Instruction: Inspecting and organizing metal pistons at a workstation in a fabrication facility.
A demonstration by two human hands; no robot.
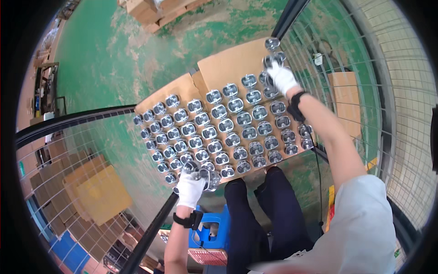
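Metal engine pistons (235, 105) stand in slanting rows on a cardboard sheet (228, 64) in front of me. My left hand (190, 188), in a white glove, is closed around a pair of pistons (211, 179) at the near left edge of the sheet; its fingers are partly hidden behind them. Stretched out to the far right corner, my right hand (283, 78), also gloved, has its fingers closed on a piston (269, 61). Another piston (272, 44) stands just beyond it at the corner.
Wire mesh panels with dark frames (82, 113) flank the sheet on both sides. A blue plastic stool (223, 223) stands by my legs, near a red basket (207, 256). Cardboard boxes (54, 182) lie beyond the left mesh, and a pallet (157, 20) is at the far side.
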